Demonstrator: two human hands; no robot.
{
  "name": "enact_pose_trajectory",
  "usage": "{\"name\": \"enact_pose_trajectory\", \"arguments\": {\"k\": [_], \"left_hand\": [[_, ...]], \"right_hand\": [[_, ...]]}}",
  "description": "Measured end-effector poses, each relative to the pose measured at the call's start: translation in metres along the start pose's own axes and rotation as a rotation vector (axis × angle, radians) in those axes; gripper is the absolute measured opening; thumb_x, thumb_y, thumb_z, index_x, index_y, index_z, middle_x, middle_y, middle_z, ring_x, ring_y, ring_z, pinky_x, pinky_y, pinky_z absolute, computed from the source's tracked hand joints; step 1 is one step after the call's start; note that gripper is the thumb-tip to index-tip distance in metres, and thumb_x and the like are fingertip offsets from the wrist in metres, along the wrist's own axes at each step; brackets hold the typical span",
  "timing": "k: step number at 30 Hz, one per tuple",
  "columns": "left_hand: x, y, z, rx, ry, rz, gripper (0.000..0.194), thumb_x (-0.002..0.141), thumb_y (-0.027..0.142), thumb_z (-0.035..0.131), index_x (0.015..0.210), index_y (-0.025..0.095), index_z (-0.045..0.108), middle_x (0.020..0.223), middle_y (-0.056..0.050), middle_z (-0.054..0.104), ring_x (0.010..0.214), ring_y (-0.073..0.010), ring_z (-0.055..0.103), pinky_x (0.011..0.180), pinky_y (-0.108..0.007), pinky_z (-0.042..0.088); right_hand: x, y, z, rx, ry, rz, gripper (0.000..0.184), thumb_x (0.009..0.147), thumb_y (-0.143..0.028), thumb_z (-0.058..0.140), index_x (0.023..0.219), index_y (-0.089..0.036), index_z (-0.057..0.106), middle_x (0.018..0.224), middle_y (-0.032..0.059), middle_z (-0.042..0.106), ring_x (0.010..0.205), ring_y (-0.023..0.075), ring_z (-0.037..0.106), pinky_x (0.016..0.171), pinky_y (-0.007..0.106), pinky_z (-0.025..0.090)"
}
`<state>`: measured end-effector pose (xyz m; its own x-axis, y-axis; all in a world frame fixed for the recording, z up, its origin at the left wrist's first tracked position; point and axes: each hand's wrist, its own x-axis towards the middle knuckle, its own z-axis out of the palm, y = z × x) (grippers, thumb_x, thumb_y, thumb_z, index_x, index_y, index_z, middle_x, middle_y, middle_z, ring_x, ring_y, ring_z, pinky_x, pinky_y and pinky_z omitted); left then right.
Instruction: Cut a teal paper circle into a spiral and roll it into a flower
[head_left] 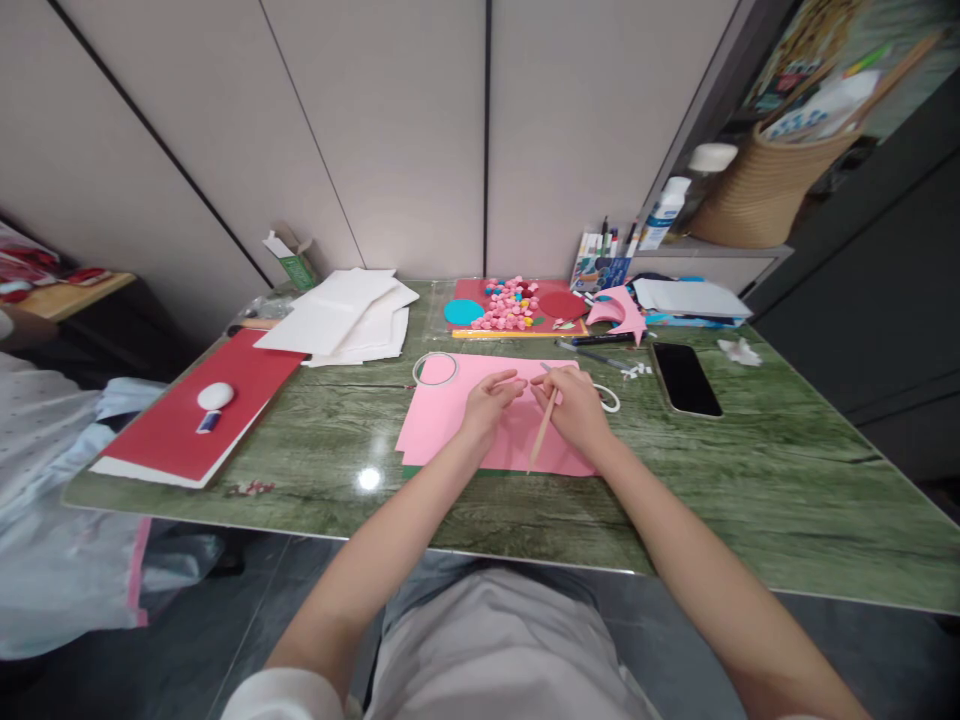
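My left hand (491,402) is over a pink sheet of paper (442,430), its fingers curled inward and tips close together. Anything between them is too small to make out. Facing it, almost touching, my right hand (576,400) has closed fingers around a thin light-wood stick (543,432), which slants down toward me over the paper. A white ring (436,369) lies across the sheet's far left corner. Beside my right hand a white loop (609,399) shows, partly hidden. Green paper peeks from beneath the pink one.
Small pink balls (506,310) and coloured circles lie on a red sheet at the back. White sheets (337,310) and a red sheet (217,400) with a white round object are on the left. To the right are a phone (686,379), pens and pink paper scraps (619,312).
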<state>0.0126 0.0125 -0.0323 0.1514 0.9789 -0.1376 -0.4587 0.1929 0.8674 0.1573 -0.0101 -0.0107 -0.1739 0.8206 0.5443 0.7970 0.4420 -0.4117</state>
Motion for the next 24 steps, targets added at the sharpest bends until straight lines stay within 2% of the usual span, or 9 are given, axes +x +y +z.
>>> {"name": "enact_pose_trajectory", "arguments": {"k": [12, 18, 24], "left_hand": [[-0.0006, 0.0040, 0.0019, -0.007, -0.002, 0.027, 0.041, 0.051, 0.015, 0.073, 0.089, 0.012, 0.057, 0.071, -0.006, 0.066, 0.072, -0.0145, 0.062, 0.076, -0.029, 0.041], [-0.0026, 0.0058, 0.0042, -0.089, -0.003, 0.034, 0.036, 0.055, 0.020, 0.073, 0.086, 0.013, 0.057, 0.078, -0.007, 0.066, 0.072, -0.0129, 0.061, 0.076, -0.028, 0.041], [0.0024, -0.0014, 0.0023, -0.161, -0.027, 0.031, 0.031, 0.054, 0.022, 0.073, 0.080, 0.012, 0.060, 0.083, -0.007, 0.065, 0.075, -0.0132, 0.061, 0.076, -0.028, 0.041]], "right_hand": [[-0.0001, 0.0000, 0.0001, -0.019, -0.010, -0.011, 0.011, 0.078, -0.021, 0.048, 0.068, -0.021, 0.049, 0.074, 0.0034, 0.061, 0.077, 0.0200, 0.051, 0.072, 0.033, 0.033], [0.0001, 0.0012, 0.0011, -0.030, -0.001, -0.017, 0.011, 0.078, -0.020, 0.049, 0.067, -0.021, 0.048, 0.074, 0.0023, 0.061, 0.078, 0.0191, 0.051, 0.072, 0.032, 0.033], [-0.0001, 0.0032, 0.0030, -0.036, 0.005, -0.045, 0.008, 0.076, -0.019, 0.050, 0.068, -0.021, 0.050, 0.069, 0.0017, 0.059, 0.074, 0.0190, 0.051, 0.070, 0.031, 0.033]]}}
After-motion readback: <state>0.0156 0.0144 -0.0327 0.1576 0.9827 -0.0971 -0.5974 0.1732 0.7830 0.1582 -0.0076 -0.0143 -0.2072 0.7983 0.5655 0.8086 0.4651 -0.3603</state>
